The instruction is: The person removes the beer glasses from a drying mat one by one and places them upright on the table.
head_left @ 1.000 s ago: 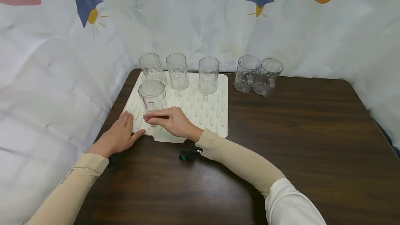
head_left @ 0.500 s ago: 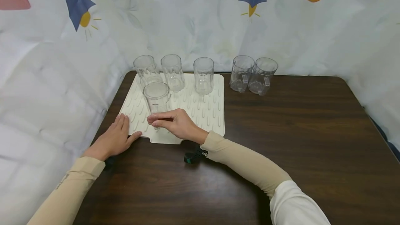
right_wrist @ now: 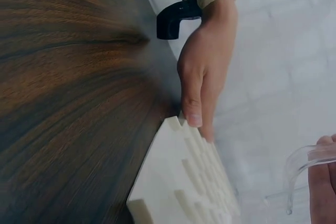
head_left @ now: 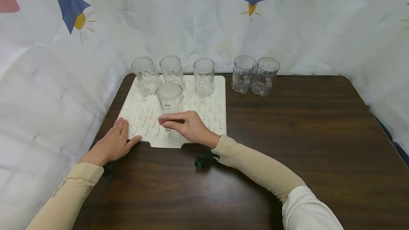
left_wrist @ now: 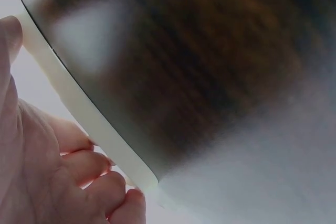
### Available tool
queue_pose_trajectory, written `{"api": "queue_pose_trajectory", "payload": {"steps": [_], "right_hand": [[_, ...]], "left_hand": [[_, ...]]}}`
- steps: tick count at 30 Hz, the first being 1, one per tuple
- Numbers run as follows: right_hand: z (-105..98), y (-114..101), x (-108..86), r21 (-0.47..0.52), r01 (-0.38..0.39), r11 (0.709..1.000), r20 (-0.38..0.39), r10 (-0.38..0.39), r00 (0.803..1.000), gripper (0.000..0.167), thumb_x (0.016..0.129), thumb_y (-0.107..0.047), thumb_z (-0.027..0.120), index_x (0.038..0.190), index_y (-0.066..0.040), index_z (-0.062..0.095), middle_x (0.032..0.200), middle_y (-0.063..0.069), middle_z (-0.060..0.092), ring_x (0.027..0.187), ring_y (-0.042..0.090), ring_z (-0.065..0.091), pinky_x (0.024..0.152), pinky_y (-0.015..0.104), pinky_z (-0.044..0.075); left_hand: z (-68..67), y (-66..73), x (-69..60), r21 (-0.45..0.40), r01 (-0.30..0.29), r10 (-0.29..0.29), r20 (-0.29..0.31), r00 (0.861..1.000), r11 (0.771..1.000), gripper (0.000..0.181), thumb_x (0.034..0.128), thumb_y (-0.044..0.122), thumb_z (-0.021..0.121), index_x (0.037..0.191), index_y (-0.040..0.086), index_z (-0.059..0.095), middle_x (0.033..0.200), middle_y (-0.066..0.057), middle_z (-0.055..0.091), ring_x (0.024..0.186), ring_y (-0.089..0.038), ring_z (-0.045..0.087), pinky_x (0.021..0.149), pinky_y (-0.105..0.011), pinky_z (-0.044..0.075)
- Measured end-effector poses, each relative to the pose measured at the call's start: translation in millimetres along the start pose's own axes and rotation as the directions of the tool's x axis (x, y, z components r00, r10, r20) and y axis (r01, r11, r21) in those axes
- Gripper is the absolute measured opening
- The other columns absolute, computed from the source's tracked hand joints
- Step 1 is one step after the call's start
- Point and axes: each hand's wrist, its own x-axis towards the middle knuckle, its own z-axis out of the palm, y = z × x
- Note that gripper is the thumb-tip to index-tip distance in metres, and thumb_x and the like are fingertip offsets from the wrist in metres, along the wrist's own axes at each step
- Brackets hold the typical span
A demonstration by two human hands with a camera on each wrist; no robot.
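The right hand [head_left: 191,127] pinches the handle of a clear glass mug [head_left: 169,98] over the front part of a cream ridged mat [head_left: 217,116]; whether the mug's base touches the mat cannot be told. In the right wrist view part of the clear handle [right_wrist: 299,169] shows at the fingers [right_wrist: 321,192]. The left hand [head_left: 110,143] lies with straight fingers on the mat's front left corner; the left wrist view shows its fingers [left_wrist: 100,182] along the mat's edge [left_wrist: 100,124]. Three clear mugs stand along the mat's back, the rightmost [head_left: 203,77] apart from the others.
Two more clear mugs [head_left: 244,74] [head_left: 265,76] stand side by side on the dark wooden table [head_left: 303,134], right of the mat. A white printed cloth [head_left: 198,20] hangs behind the table and along its left side. A black strap [head_left: 207,159] is at the right wrist.
The right hand and its mug have moved right across the mat, away from the left hand. The left hand keeps its place at the mat's corner. The whole view has shifted slightly.
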Motion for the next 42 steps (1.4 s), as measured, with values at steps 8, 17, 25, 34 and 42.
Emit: {"api": "queue_pose_trajectory", "payload": {"steps": [8,17,25,34,42], "right_hand": [[-12,-1,-11.3,0.053,0.002,0.999,-0.035,-0.001,0.999,0.031,0.098,-0.012,0.07,0.127,-0.003,0.073,0.125,0.018,0.075,0.116,0.028,0.075,0.101,0.042,0.061],[-28,-6,-23.6,0.061,0.001,0.998,-0.076,0.004,0.997,0.028,0.098,-0.007,0.069,0.125,0.0,0.074,0.123,0.022,0.075,0.117,0.037,0.073,0.102,0.044,0.061],[-41,-11,-32.7,0.024,0.006,1.0,-0.101,-0.004,0.995,0.027,0.099,-0.006,0.068,0.124,0.0,0.074,0.123,0.02,0.076,0.114,0.034,0.075,0.097,0.031,0.062],[-57,-16,-40.8,-0.068,0.058,0.996,-0.129,-0.066,0.989,0.023,0.101,-0.009,0.066,0.12,-0.002,0.076,0.118,0.017,0.078,0.11,0.024,0.077,0.096,0.03,0.063],[-68,-22,-46.8,-0.235,0.131,0.963,-0.13,-0.164,0.978,0.019,0.101,-0.009,0.065,0.115,-0.005,0.077,0.111,0.011,0.08,0.104,0.02,0.078,0.096,0.026,0.062]], "left_hand": [[-3.9,3.4,-2.3,-0.016,-0.004,0.004,0.016,1.0,1.0,0.094,0.1091,0.05,0.043,0.149,-0.03,0.016,0.157,-0.054,0.012,0.149,-0.066,0.015,0.123,-0.071,0.023],[6.5,-12.1,5.4,-0.086,-0.027,0.026,-0.008,1.0,0.996,0.102,0.1067,0.06,0.041,0.152,-0.028,0.014,0.158,-0.053,0.01,0.151,-0.065,0.01,0.122,-0.073,0.02],[9.5,-24.9,9.2,-0.145,-0.046,0.046,-0.007,0.999,0.988,0.109,0.1037,0.065,0.044,0.154,-0.025,0.01,0.159,-0.052,0.008,0.152,-0.064,0.007,0.12,-0.075,0.019],[-28.5,0.1,6.0,-0.127,-0.083,0.08,-0.03,0.996,0.988,0.1,0.1068,0.057,0.046,0.157,-0.021,0.007,0.165,-0.044,0.005,0.156,-0.058,0.01,0.123,-0.07,0.022],[-41.9,21.4,4.1,-0.171,-0.114,0.104,-0.069,0.992,0.979,0.096,0.1059,0.06,0.045,0.164,-0.006,0.005,0.172,-0.03,0.001,0.16,-0.049,0.013,0.123,-0.067,0.025]]}}
